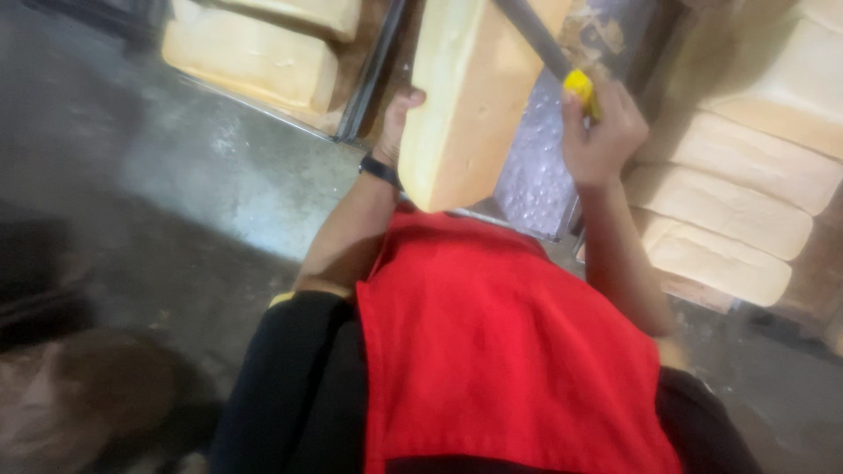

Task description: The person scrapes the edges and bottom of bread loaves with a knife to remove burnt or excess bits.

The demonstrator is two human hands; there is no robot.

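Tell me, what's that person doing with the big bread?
A person in a red apron holds a long pale loaf up with the left hand. The right hand grips a knife by its yellow handle, and the blade lies against the loaf's upper part. More loaves are stacked at the right, and others sit in a tray at the top left.

Single view only, from a camera worn on the person's head. It faces steeply downward along the body, so the red apron (509,351) fills the lower centre at close range. Both forearms extend up the frame toward the top edge. The grey floor (176,193) lies farther off on the left. The picture is somewhat blurred throughout.
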